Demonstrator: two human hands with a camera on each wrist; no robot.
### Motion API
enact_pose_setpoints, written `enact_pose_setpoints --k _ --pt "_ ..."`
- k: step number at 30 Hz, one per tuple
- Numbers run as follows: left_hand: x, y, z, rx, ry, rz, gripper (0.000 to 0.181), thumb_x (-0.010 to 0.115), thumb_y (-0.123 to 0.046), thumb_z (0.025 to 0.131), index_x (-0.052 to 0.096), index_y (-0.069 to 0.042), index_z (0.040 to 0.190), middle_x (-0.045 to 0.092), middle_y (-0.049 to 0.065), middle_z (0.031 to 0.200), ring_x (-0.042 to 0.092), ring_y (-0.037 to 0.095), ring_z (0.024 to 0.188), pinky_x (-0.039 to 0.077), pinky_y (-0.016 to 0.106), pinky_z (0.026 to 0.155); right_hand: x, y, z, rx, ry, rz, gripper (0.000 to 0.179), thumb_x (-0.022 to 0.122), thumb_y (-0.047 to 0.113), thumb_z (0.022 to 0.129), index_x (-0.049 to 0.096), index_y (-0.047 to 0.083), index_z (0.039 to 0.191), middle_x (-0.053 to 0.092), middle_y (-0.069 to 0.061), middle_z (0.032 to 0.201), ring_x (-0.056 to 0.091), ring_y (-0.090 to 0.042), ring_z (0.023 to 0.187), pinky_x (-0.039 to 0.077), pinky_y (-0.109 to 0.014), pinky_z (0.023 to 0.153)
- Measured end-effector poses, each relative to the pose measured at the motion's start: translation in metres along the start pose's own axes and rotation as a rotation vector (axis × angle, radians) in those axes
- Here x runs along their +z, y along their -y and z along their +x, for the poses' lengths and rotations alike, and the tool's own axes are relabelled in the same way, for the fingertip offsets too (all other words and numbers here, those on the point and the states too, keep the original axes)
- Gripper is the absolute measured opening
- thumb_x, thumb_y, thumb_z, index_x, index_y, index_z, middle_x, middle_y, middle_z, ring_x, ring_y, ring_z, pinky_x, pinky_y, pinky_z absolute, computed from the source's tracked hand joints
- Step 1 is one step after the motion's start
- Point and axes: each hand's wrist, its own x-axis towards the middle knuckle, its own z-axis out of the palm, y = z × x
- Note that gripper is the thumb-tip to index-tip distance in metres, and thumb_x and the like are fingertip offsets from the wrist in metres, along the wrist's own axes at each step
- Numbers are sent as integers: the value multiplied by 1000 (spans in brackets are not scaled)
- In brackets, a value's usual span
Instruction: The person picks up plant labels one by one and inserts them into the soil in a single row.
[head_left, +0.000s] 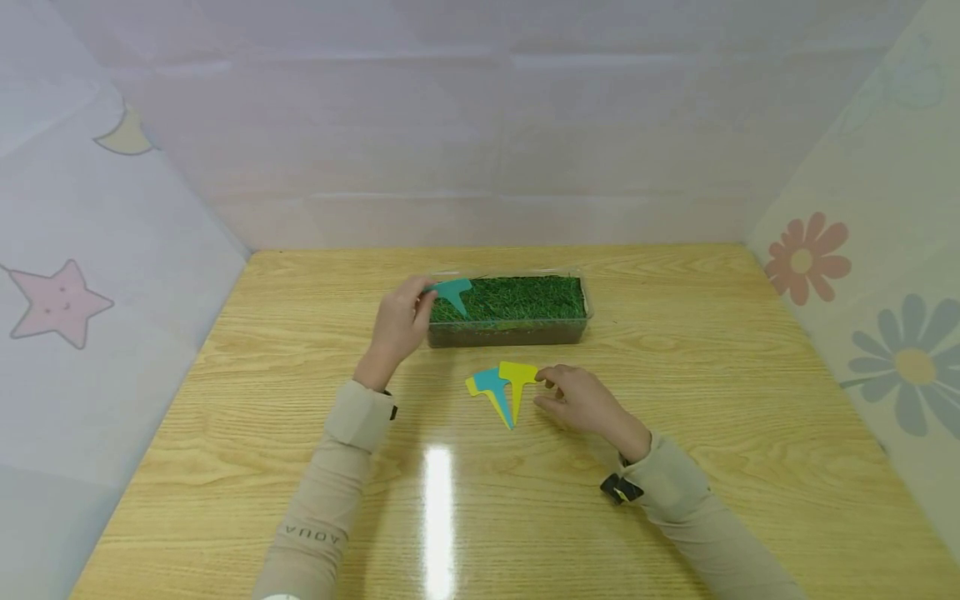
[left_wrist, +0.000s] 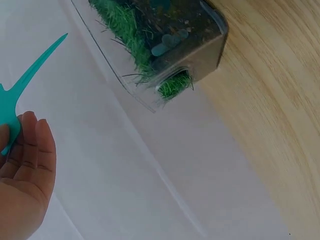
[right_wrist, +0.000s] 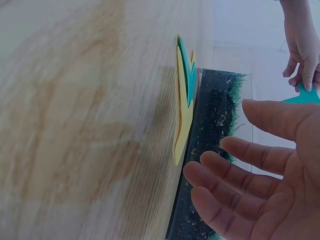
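Note:
My left hand pinches a teal T-shaped plant label by its wide head, above the left end of a clear planter box. Its point slants down toward the green grass that tops dark soil. In the left wrist view the label hangs clear of the box. On the table in front of the planter lie a blue plant label and yellow plant labels, overlapping. My right hand hovers right beside them, fingers loosely bent, holding nothing; the right wrist view shows its palm near the labels.
The planter stands toward the back of a wooden table. A pale cloth wall rises behind the table, with printed side walls left and right. A glare streak marks the tabletop between my arms.

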Motion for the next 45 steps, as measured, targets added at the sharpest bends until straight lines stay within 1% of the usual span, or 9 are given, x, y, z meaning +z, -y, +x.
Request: enact_pose_setpoints --k 5,10,13,20,25,28,36,45 --pt "0 4 4 18 1 20 10 51 1 91 58 8 94 59 17 81 53 24 63 45 34 55 1 -1 0 -6 -4 0 31 63 18 86 60 -2 110 62 -13 98 57 -17 71 47 -30 61" --pt "3 9 8 -4 29 36 11 51 0 91 59 7 95 61 17 84 54 24 65 46 34 57 2 -2 0 -2 1 -3 32 63 19 87 60 -1 111 62 -13 99 58 -17 72 47 -30 61" --pt "5 13 8 -14 31 37 11 52 0 91 59 6 94 61 17 85 55 24 66 47 34 58 2 -3 0 -3 2 1 32 62 19 87 59 -2 111 62 -13 99 58 -17 72 48 -30 62" --pt "9 24 9 -13 13 42 10 52 -1 91 60 5 94 61 18 89 56 25 69 47 36 61 1 -3 0 -1 4 10 32 62 19 87 59 -2 111 62 -14 100 58 -17 73 48 -31 62" --pt "12 30 10 -14 30 58 10 51 -3 92 59 4 93 61 18 90 53 25 68 46 37 62 1 -3 0 7 3 10 33 63 18 87 59 -2 112 62 -14 100 58 -18 73 48 -31 62" --pt "14 34 11 -19 43 76 10 51 -3 92 58 3 93 61 17 91 54 26 70 47 37 63 2 -4 0 3 0 10 32 63 18 86 59 -2 111 62 -14 100 58 -18 73 48 -31 62" --pt "18 40 11 -49 84 108 9 50 -4 93 56 1 94 60 17 94 56 27 76 48 38 67 2 -4 -1 -23 -21 -4 32 63 18 86 60 -3 110 62 -13 96 57 -16 70 47 -28 60" --pt "21 42 11 -120 144 126 12 50 -4 93 58 2 99 60 17 100 58 30 89 48 40 76 1 -3 -1 -18 -21 -8 33 63 18 86 60 -3 111 62 -13 95 56 -15 69 46 -28 60"
